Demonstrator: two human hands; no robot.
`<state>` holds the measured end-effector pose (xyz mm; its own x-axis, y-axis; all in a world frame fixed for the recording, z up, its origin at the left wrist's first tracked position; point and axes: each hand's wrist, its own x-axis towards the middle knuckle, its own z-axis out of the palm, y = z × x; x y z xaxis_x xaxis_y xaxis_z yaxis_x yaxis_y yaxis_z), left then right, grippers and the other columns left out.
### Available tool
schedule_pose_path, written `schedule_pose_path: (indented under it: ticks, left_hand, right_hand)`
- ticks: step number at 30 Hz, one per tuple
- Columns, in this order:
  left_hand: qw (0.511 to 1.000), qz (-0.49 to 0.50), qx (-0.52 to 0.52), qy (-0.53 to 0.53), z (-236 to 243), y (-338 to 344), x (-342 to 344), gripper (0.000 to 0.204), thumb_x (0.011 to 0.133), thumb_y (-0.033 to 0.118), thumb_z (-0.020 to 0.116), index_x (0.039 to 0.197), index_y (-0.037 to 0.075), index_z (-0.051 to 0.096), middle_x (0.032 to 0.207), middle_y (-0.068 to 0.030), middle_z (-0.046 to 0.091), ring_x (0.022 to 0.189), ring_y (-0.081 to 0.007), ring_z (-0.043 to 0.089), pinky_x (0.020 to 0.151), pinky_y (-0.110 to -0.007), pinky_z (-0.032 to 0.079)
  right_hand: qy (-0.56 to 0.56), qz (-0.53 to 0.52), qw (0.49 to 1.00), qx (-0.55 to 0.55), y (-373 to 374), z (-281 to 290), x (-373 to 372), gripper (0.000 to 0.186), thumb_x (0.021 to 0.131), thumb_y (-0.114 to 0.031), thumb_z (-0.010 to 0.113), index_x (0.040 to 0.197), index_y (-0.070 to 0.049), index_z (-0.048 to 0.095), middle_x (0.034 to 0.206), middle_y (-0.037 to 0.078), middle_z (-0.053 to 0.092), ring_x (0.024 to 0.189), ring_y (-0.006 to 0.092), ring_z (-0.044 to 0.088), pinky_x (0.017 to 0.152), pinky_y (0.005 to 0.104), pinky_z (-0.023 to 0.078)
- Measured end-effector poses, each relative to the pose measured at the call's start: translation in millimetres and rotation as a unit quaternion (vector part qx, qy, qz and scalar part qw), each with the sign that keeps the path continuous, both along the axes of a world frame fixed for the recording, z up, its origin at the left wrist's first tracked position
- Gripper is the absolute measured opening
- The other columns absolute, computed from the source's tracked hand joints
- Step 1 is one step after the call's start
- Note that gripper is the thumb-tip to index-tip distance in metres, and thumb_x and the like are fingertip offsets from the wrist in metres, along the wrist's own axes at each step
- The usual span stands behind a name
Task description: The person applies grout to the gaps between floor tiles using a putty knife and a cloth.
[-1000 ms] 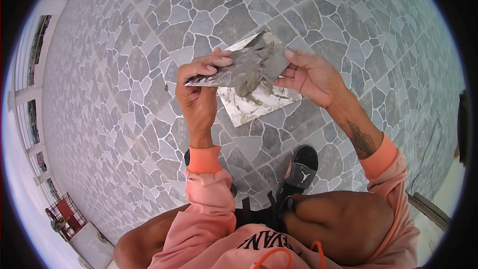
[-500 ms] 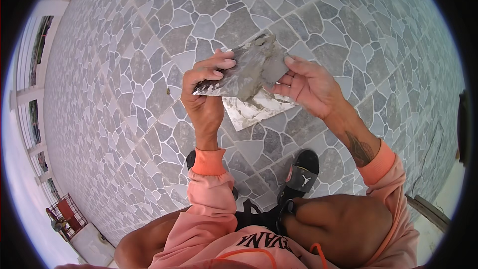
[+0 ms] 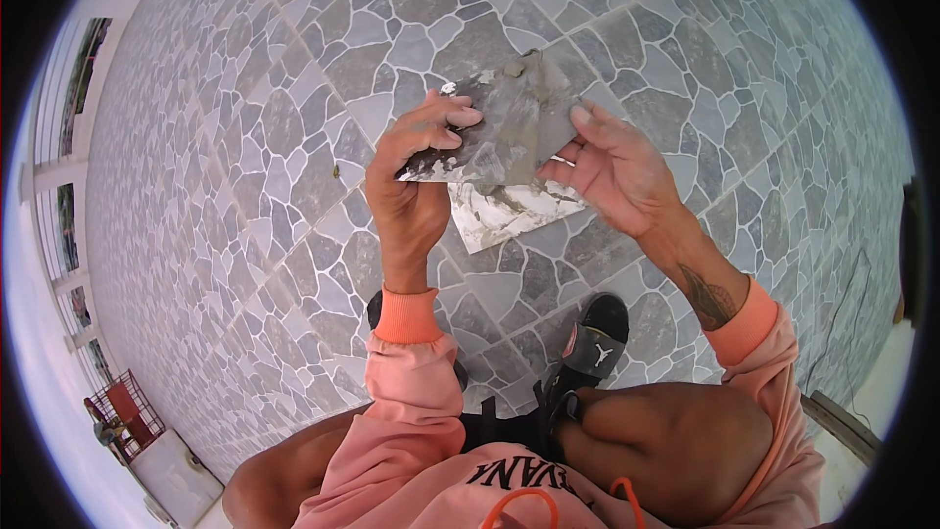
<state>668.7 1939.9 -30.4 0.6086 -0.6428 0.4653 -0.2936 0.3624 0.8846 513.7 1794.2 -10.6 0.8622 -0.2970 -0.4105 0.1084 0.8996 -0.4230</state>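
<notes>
My left hand [image 3: 416, 142] grips the left side of a dark flat plate [image 3: 470, 152], fingers over the top face and thumb side underneath. Wet grey paste [image 3: 524, 108] is smeared across it, with a lump at the far edge. My right hand [image 3: 622, 167] pinches a thin grey flat scraper [image 3: 558, 127] between thumb and fingers. The scraper lies against the plate's right part, and the exact border between the two is hard to make out. Below them a white board [image 3: 499, 225] streaked with grey paste lies on the floor, partly covered by the plate.
The floor [image 3: 294, 235] has grey stone-patterned tiles with pale lines. My feet in black slides [image 3: 592, 343] are just nearer than the white board. A red wire rack [image 3: 127, 411] and a white box [image 3: 176, 475] stand at the lower left, a white railing [image 3: 59, 176] along the left.
The plate and my left hand have shifted slightly right, and the plate has turned a little. The scraper has moved slightly away from me over the paste. Both hands keep their grip.
</notes>
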Motion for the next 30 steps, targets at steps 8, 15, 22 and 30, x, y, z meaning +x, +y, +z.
schedule_pose_path:
  ticks: [8, 15, 22, 30]
  left_hand:
    - [1.000, 0.006, 0.003, -0.007, 3.9, -1.6, 0.1, 0.021, 0.083, -0.012, 0.056, 0.093, 0.006, 0.057, 0.100, -0.0117, 0.069, 0.105, -0.0294, 0.063, 0.106, -0.049, 0.037]
    - [0.999, 0.021, 0.023, -0.015, 0.7, -2.1, 1.5, 0.029, 0.077, -0.020, 0.050, 0.092, 0.004, 0.056, 0.100, -0.0124, 0.069, 0.104, -0.0305, 0.063, 0.106, -0.047, 0.038]
    - [0.997, 0.038, 0.049, -0.034, -3.1, -3.5, 4.1, 0.033, 0.074, -0.022, 0.048, 0.093, 0.004, 0.056, 0.100, -0.0115, 0.069, 0.104, -0.0297, 0.064, 0.106, -0.047, 0.038]
    - [0.992, 0.043, 0.083, -0.084, -12.6, 0.1, 10.4, 0.036, 0.071, -0.022, 0.046, 0.093, 0.004, 0.057, 0.100, -0.0102, 0.070, 0.105, -0.0286, 0.063, 0.106, -0.047, 0.039]
  right_hand:
    - [0.004, -0.013, 0.999, -0.033, -0.7, 2.7, 1.3, 0.038, 0.099, -0.016, 0.049, 0.129, 0.006, 0.041, 0.120, 0.018, 0.057, 0.106, 0.0295, 0.060, 0.091, 0.0468, 0.050]
    - [0.016, -0.025, 0.999, -0.043, 1.5, 1.7, 1.3, 0.039, 0.098, -0.014, 0.052, 0.130, 0.006, 0.041, 0.119, 0.017, 0.058, 0.106, 0.0296, 0.060, 0.091, 0.0470, 0.050]
    - [0.010, -0.028, 0.999, -0.030, 5.5, 0.1, 0.3, 0.038, 0.097, -0.013, 0.052, 0.129, 0.005, 0.042, 0.119, 0.017, 0.058, 0.106, 0.0296, 0.060, 0.092, 0.0471, 0.049]
    - [0.017, -0.014, 0.999, -0.028, 6.3, -1.2, -3.2, 0.039, 0.097, -0.014, 0.052, 0.130, 0.005, 0.041, 0.119, 0.018, 0.058, 0.108, 0.0305, 0.060, 0.093, 0.0470, 0.048]
